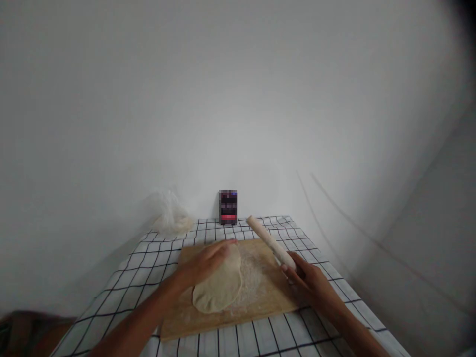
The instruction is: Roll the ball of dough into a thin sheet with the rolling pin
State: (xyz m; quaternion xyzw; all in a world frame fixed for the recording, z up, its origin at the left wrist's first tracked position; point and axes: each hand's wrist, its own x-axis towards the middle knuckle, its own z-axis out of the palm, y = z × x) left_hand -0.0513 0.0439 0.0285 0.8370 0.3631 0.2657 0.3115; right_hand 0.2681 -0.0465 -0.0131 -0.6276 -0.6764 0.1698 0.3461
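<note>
A flat, roughly oval sheet of dough [220, 287] lies on the left half of a floured wooden board [275, 295]. My left hand [211, 257] rests over the dough's upper left edge, fingers stretched out and slightly blurred; part of the dough is hidden beneath it. In my right hand [307, 277] is a pale wooden rolling pin [269, 240], gripped at its near end. The pin slants up and away to the left, its far end above the back edge of the board. Loose flour covers the board to the right of the dough.
A checked cloth [126, 292] covers the table under the board. At the back left sits a clear plastic bag [173, 218] with something pale inside. A dark, blurred-out upright object [228, 207] leans near the white wall [238, 109]. Another wall rises at right.
</note>
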